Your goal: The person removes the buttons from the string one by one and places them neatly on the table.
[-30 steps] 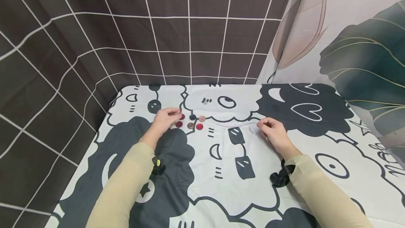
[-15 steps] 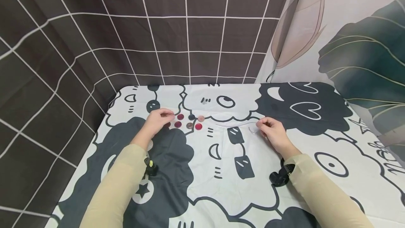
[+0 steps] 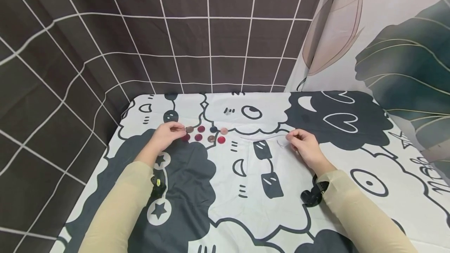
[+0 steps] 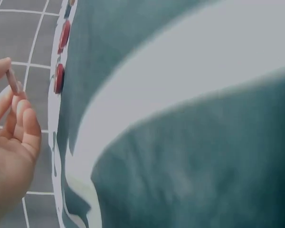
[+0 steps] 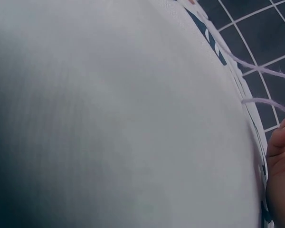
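Note:
Several round buttons lie in two rows on the patterned cloth, among them a brown button (image 3: 189, 129), a navy button (image 3: 213, 129), a pink button (image 3: 224, 131) and a bright red button (image 3: 221, 139). At the left end of the rows is my left hand (image 3: 168, 135). Its thumb and fingers pinch a dull pinkish-brown button (image 4: 13, 80), seen edge-on in the left wrist view. My right hand (image 3: 305, 148), well to the right, pinches a thin pale lilac string (image 5: 263, 69). Part of that string trails left over the cloth toward the buttons.
A white and dark grey cartoon-print cloth (image 3: 242, 214) covers the table. Behind and to the left hangs a dark grid curtain (image 3: 190, 34); a leaf-print curtain (image 3: 400, 61) hangs at the right.
My left hand has moved left along the button rows, and buttons it covered at the left end now show. The right hand keeps its place with the string.

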`<state>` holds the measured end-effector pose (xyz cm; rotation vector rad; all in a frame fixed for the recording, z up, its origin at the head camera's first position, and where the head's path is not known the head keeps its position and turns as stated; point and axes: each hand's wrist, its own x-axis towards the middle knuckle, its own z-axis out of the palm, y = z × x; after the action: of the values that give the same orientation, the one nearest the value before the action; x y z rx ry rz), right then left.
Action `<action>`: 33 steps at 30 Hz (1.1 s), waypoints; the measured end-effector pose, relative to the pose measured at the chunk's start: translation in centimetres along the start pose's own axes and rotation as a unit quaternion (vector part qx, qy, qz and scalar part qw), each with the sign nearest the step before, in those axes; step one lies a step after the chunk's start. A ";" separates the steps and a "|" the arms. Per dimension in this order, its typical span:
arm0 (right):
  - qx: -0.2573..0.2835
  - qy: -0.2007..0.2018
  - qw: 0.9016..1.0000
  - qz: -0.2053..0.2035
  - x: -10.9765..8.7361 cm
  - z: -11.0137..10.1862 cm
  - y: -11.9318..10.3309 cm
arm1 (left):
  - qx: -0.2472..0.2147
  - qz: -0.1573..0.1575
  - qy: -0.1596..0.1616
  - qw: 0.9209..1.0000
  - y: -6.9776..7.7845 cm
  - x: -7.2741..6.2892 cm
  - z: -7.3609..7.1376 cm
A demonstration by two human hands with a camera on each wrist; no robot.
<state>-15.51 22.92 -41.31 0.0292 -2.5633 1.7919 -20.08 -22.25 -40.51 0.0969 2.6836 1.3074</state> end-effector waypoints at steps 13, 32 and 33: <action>-0.003 0.005 1.000 0.001 0.7 0.0 1.6 | 0.086 0.061 -0.055 0.993 -0.5 -0.9 -0.5; -0.001 -0.002 1.000 0.002 -0.3 0.0 -0.4 | 0.125 0.106 -0.088 0.982 -0.9 -1.0 -0.3; -0.001 -0.002 1.000 0.000 -0.4 0.1 -0.7 | 0.134 0.108 -0.091 0.981 -0.9 -1.0 -0.3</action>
<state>-15.07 22.60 -40.68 0.0324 -2.5692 1.7903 -19.08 -23.13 -40.95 0.5256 2.7291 0.9223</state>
